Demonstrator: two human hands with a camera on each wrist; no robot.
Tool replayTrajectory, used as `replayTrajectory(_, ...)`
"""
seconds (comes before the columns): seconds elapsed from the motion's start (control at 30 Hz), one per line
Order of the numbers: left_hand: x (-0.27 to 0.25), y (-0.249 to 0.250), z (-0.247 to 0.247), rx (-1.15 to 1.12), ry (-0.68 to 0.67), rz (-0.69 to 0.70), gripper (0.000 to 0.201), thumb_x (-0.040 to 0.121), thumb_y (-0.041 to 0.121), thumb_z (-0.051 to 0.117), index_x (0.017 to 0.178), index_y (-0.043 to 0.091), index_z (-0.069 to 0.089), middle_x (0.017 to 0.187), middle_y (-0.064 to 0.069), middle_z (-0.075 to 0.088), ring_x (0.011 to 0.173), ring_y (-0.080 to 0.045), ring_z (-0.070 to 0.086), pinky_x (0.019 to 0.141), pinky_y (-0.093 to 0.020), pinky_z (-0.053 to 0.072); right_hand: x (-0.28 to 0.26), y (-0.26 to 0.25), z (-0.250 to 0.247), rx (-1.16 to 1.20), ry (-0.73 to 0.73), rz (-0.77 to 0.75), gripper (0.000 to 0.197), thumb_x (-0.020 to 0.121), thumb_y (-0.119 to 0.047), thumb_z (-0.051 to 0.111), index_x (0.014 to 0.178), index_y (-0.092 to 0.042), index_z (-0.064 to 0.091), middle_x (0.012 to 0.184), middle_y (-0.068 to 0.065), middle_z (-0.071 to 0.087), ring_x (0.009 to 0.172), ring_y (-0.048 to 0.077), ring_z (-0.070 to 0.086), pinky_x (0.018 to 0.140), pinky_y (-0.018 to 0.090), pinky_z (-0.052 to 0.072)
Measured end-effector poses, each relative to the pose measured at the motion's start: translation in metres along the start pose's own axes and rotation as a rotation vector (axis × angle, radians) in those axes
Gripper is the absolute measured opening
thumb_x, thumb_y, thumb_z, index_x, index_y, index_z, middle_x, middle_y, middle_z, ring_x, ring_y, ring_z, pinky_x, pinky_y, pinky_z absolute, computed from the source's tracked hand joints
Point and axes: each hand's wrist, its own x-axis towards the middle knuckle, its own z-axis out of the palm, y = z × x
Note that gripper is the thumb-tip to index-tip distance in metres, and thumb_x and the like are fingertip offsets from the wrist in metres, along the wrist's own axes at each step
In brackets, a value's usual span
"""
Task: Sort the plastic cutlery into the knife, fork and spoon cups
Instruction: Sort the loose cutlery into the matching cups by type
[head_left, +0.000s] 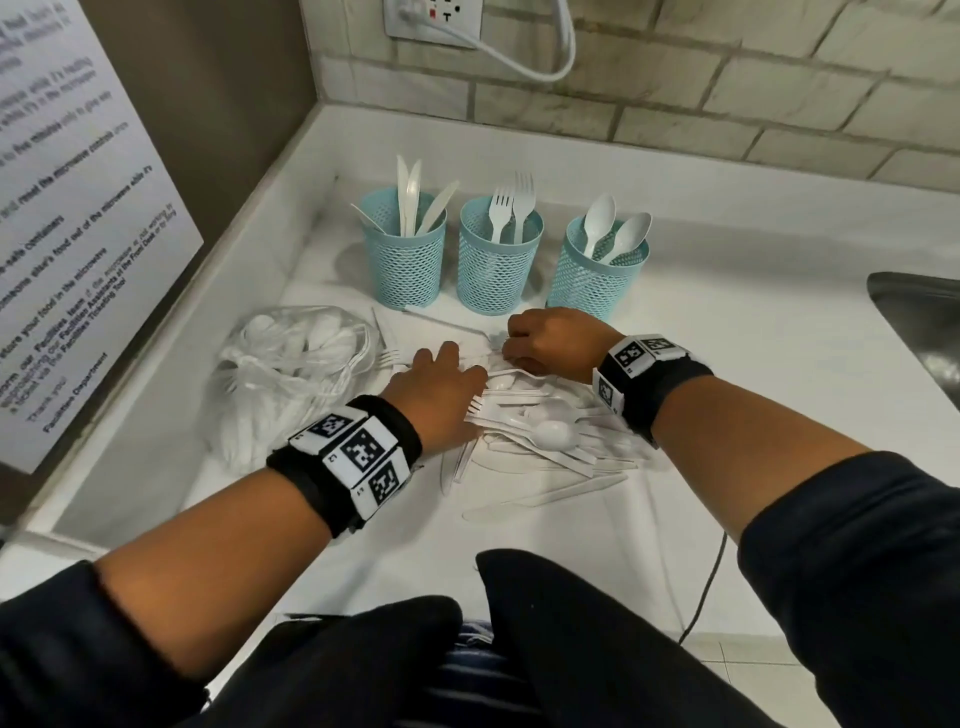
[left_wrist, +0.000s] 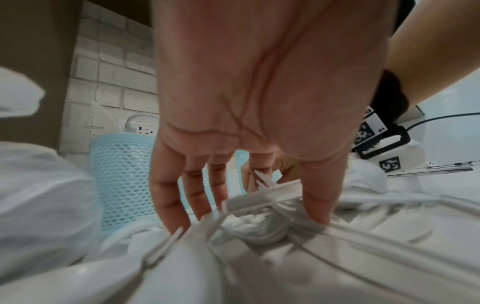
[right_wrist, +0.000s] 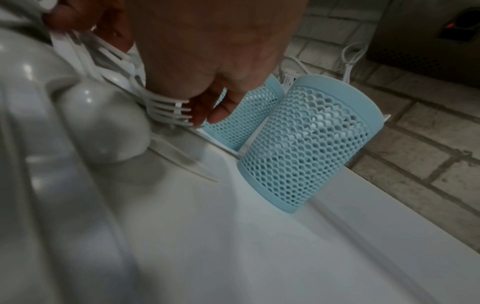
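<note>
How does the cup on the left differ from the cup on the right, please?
The left cup holds white knives, several of them leaning apart; the right cup holds two white spoons, bowls up. The left cup stands nearer the corner wall, the right cup nearer the sink. Both are upright blue mesh cups.

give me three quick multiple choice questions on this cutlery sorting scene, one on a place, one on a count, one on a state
1. Where does the plastic bag lie?
A. left of the loose cutlery pile
B. inside the sink
C. behind the cups

2. How many forks stand in the middle cup?
A. none
B. two
C. five

3. How do the three cups stand?
A. tipped over
B. stacked
C. upright in a row

Answers:
1 A: the plastic bag sits left of the loose cutlery pile, beside the left hand.
2 B: two forks rise from the middle cup.
3 C: the knife cup, middle cup and spoon cup stand upright side by side on the counter.
</note>
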Motion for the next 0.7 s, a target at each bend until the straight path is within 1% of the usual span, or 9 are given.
replayTrajectory(0.07,0.001,-0.001,-0.002,0.007,0.008,0.018,0.043,0.087,0.037,0.058,0.123,0.017,0.046,0.125,-0.011,0.038,0.114,-0.031,0.04,0.088,-0.04,0.044,0.001,0.002,0.003,-0.056,0.015,-0.031,0.029,0.082,-0.022,0.042,0.068,-0.009,0.063,0.064,0.008,0.057,0.052,0.026,0.057,0.039,0.028,0.046)
replayTrajectory(0.13,0.002,-0.004,-0.004,0.006,0.012,0.025,0.043,0.088,0.035,0.057,0.126,0.018,0.048,0.125,-0.011,0.04,0.115,-0.03,0.041,0.09,-0.04,0.043,0.003,0.004,0.001,-0.056,0.025,-0.06,0.023,0.083,-0.02,0.048,0.072,-0.009,0.065,0.07,0.008,0.061,0.06,0.028,0.061,0.044,0.031,0.047)
replayTrajectory(0.23,0.004,-0.009,-0.009,-0.002,0.023,0.026,0.04,0.089,0.032,0.057,0.126,0.018,0.051,0.123,-0.011,0.044,0.116,-0.03,0.042,0.093,-0.041,0.044,0.007,0.006,-0.012,-0.009,-0.153,-0.015,0.021,0.092,-0.021,0.053,0.103,-0.011,0.069,0.102,0.008,0.065,0.096,0.029,0.061,0.07,0.038,0.05)
replayTrajectory(0.3,0.005,-0.013,-0.012,-0.025,0.018,0.015,0.037,0.089,0.032,0.058,0.123,0.017,0.054,0.119,-0.012,0.048,0.115,-0.031,0.044,0.094,-0.041,0.043,0.009,0.007,-0.016,-0.067,-0.212,-0.024,0.028,0.096,-0.027,0.048,0.114,-0.015,0.066,0.115,0.004,0.062,0.11,0.025,0.055,0.081,0.037,0.047)
replayTrajectory(0.4,0.005,-0.019,-0.018,-0.107,0.003,-0.007,0.034,0.09,0.031,0.058,0.119,0.014,0.058,0.115,-0.013,0.054,0.112,-0.03,0.049,0.09,-0.033,0.041,0.013,0.007,-0.019,-0.022,-0.183,-0.042,0.024,0.094,-0.024,0.049,0.102,-0.013,0.07,0.104,0.006,0.065,0.101,0.028,0.058,0.077,0.039,0.05)
replayTrajectory(0.5,0.005,-0.024,-0.021,-0.194,0.004,-0.022,0.032,0.092,0.028,0.055,0.118,0.01,0.06,0.116,-0.011,0.059,0.111,-0.025,0.052,0.082,-0.026,0.034,0.015,0.011,-0.011,-0.024,-0.059,-0.12,0.024,0.084,-0.022,0.054,0.066,-0.012,0.065,0.069,0.005,0.063,0.063,0.027,0.059,0.053,0.033,0.052)
replayTrajectory(0.53,0.005,-0.026,-0.021,-0.218,0.01,-0.03,0.032,0.092,0.028,0.055,0.119,0.01,0.059,0.118,-0.01,0.059,0.112,-0.024,0.052,0.082,-0.025,0.033,0.015,0.012,-0.009,-0.042,-0.032,-0.128,0.026,0.083,-0.023,0.052,0.061,-0.013,0.063,0.063,0.003,0.06,0.057,0.025,0.057,0.049,0.029,0.051)
replayTrajectory(0.63,0.006,-0.03,-0.021,-0.284,0.03,-0.046,0.032,0.092,0.027,0.055,0.118,0.01,0.061,0.12,-0.008,0.06,0.113,-0.022,0.052,0.082,-0.023,0.033,0.018,0.011,-0.007,-0.012,0.07,-0.122,0.032,0.084,-0.027,0.045,0.065,-0.013,0.067,0.064,0.001,0.062,0.058,0.024,0.057,0.05,0.028,0.051)
replayTrajectory(0.7,0.008,-0.032,-0.023,-0.331,0.042,-0.048,0.028,0.091,0.027,0.057,0.11,0.008,0.065,0.111,-0.009,0.064,0.104,-0.023,0.055,0.076,-0.022,0.033,0.018,0.012,-0.007,0.089,0.158,-0.086,0.034,0.084,-0.029,0.045,0.071,-0.011,0.07,0.07,0.004,0.066,0.064,0.028,0.059,0.055,0.031,0.053)
